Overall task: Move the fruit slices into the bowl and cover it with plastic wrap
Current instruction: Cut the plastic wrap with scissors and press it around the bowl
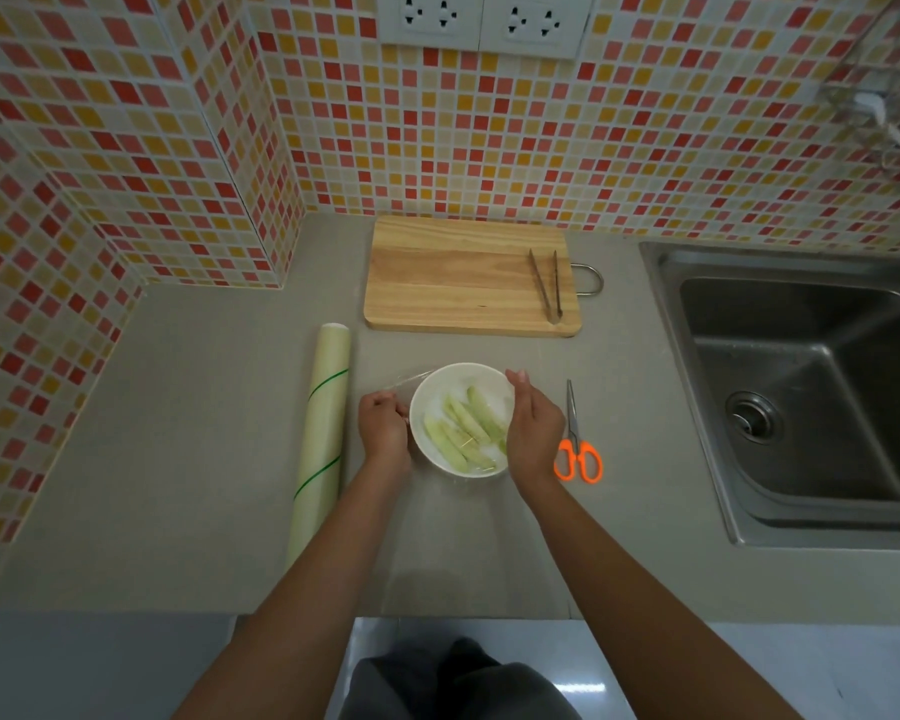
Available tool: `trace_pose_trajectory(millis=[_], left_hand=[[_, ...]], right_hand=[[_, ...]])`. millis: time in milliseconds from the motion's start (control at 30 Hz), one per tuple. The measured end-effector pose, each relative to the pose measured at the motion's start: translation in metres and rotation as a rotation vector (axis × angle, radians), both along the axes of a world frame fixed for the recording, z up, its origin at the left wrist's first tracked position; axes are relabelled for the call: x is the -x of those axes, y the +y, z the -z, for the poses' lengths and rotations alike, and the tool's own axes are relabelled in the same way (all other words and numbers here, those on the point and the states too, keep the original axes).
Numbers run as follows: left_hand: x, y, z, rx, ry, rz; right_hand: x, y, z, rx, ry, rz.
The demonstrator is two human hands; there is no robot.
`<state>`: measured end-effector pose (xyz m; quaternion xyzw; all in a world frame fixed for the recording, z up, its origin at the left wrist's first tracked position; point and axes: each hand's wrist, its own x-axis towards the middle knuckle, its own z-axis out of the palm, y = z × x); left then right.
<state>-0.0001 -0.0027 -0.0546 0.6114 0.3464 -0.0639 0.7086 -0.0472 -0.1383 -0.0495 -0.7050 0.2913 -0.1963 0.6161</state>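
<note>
A white bowl (440, 389) stands on the grey counter and holds several pale green fruit slices (466, 426). A clear sheet of plastic wrap (411, 380) lies over the bowl, with a loose edge sticking out at its upper left. My left hand (383, 426) is at the bowl's left rim, its fingers curled and pinching the wrap's edge. Along the bowl's right side, my right hand (533, 428) lies with straight fingers pressing the wrap against the rim. The roll of plastic wrap (323, 433) is stretched out lengthwise to the left of the bowl.
A wooden cutting board (453, 283) lies behind the bowl with metal tongs (546, 285) on its right part. Orange-handled scissors (575, 444) rest right of the bowl. A steel sink (811, 387) fills the right side. Tiled walls close the back and left.
</note>
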Motion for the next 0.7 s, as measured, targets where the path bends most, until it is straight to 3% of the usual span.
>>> trace_pose_trajectory(millis=[267,533,700], left_hand=[[0.003,0.001,0.006,-0.377,-0.099,0.118],[0.002,0.004,0.012,-0.341,-0.105,0.177],[0.003,0.007,0.005,-0.384,-0.256,0.248]], right_hand=[[0.000,-0.001,0.004,0.002,-0.028,0.011],[-0.001,-0.001,0.000,-0.039,-0.010,0.006],[-0.003,-0.001,0.004,-0.050,-0.008,0.021]])
